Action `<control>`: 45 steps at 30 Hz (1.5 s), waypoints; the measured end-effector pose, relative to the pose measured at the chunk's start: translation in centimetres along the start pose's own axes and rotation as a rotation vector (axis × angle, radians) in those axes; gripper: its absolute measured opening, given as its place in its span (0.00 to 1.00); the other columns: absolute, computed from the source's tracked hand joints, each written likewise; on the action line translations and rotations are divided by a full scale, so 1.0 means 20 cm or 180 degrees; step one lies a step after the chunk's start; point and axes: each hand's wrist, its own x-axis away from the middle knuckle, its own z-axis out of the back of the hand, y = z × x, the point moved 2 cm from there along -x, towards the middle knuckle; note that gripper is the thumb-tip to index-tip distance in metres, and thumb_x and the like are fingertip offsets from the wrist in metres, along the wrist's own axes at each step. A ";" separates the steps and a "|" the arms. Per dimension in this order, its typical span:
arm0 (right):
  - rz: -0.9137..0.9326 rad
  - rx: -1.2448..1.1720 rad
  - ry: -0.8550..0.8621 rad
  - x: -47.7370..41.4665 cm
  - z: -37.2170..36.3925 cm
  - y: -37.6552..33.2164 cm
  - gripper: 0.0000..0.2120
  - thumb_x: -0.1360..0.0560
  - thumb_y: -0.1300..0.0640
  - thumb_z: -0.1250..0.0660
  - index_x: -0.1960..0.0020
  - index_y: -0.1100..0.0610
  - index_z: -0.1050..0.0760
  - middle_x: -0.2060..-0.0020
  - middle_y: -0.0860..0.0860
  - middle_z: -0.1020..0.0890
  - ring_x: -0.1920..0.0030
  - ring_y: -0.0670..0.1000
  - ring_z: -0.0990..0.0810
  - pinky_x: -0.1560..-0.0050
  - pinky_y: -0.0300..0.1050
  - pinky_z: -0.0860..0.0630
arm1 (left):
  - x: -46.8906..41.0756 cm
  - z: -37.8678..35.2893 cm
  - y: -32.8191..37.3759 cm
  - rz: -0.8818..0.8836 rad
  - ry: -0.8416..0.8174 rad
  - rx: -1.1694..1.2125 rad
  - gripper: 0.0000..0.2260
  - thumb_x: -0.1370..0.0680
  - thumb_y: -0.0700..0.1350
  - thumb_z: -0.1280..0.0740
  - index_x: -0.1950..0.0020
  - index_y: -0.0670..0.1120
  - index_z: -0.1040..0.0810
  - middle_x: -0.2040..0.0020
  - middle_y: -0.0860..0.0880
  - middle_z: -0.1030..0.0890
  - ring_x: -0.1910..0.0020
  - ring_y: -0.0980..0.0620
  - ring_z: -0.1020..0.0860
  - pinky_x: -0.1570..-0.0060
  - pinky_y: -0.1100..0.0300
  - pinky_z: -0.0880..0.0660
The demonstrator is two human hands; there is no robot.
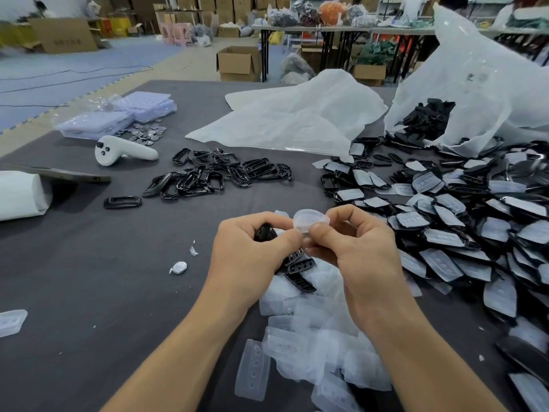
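My left hand (pixel 252 251) grips a small black plastic shell (pixel 265 232) above the grey table (pixel 89 263). My right hand (pixel 353 248) pinches a translucent silicone pad (pixel 310 220) between thumb and fingers, right beside the shell. Both hands meet over the table's middle. Under them lie two loose black parts (pixel 300 272) and a heap of clear silicone pads (pixel 315 337). How the pad and the shell join is hidden by my fingers.
A large pile of black shells fitted with pads (pixel 463 221) fills the right side. Black frames (pixel 219 173) lie ahead, a white controller (pixel 121 150) and coin cells (pixel 147 133) at the left. White plastic bags (pixel 297 114) lie behind. One coin cell (pixel 180 267) sits near my left wrist.
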 end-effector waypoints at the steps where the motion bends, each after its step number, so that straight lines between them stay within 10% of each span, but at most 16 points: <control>1: 0.0000 0.0064 -0.0048 0.00 0.00 0.00 0.12 0.26 0.72 0.28 0.61 0.58 0.22 0.66 0.57 0.18 0.66 0.53 0.18 0.59 0.45 0.16 | 0.00 0.00 0.00 0.0077 0.0074 0.0061 0.02 0.32 0.48 0.24 0.60 0.52 0.13 0.75 0.54 0.27 0.74 0.54 0.32 0.72 0.64 0.33; 6: 0.0254 0.0862 -0.0065 -0.01 0.02 0.01 0.09 0.28 0.66 0.25 0.59 0.53 0.20 0.62 0.55 0.14 0.62 0.51 0.16 0.55 0.49 0.17 | -0.02 0.02 -0.02 0.0225 0.0185 -0.0101 0.06 0.26 0.41 0.25 0.61 0.52 0.13 0.75 0.57 0.25 0.75 0.57 0.30 0.73 0.68 0.32; 13: 0.1359 0.2700 -0.0028 0.01 0.02 0.01 0.05 0.28 0.52 0.22 0.60 0.46 0.18 0.66 0.38 0.18 0.64 0.45 0.21 0.64 0.37 0.26 | 0.00 0.02 -0.01 -0.0224 0.0061 -0.1102 0.03 0.34 0.57 0.28 0.62 0.63 0.15 0.78 0.59 0.27 0.78 0.61 0.32 0.76 0.73 0.37; 18: 0.0310 0.0941 0.0071 -0.02 0.02 0.01 0.10 0.25 0.65 0.25 0.60 0.52 0.15 0.68 0.46 0.18 0.69 0.44 0.23 0.64 0.39 0.24 | 0.00 0.03 0.00 0.0291 0.0135 -0.0192 0.20 0.29 0.66 0.38 0.57 0.55 0.13 0.73 0.52 0.23 0.71 0.55 0.27 0.65 0.60 0.27; 28: -0.0323 -0.0069 -0.0215 0.00 0.00 0.02 0.09 0.23 0.63 0.28 0.59 0.53 0.14 0.69 0.51 0.21 0.70 0.46 0.28 0.61 0.44 0.29 | -0.01 0.00 -0.04 0.0385 0.0036 -0.0145 0.16 0.23 0.37 0.33 0.51 0.59 0.16 0.58 0.41 0.15 0.59 0.43 0.17 0.58 0.49 0.17; 40: 0.0567 0.1434 0.0065 0.02 -0.02 0.06 0.07 0.30 0.56 0.19 0.61 0.48 0.16 0.70 0.49 0.16 0.70 0.51 0.19 0.65 0.51 0.19 | 0.00 -0.02 -0.04 0.0476 -0.0597 0.0496 0.20 0.23 0.26 0.33 0.43 0.50 0.14 0.57 0.41 0.12 0.56 0.46 0.14 0.54 0.59 0.17; 45: 0.0749 0.1671 0.0288 0.02 -0.01 0.05 0.09 0.31 0.53 0.18 0.63 0.48 0.18 0.73 0.45 0.18 0.75 0.43 0.22 0.73 0.38 0.25 | 0.01 -0.03 -0.03 0.0560 -0.0775 0.0656 0.23 0.24 0.22 0.37 0.39 0.45 0.16 0.52 0.43 0.11 0.53 0.49 0.13 0.52 0.59 0.17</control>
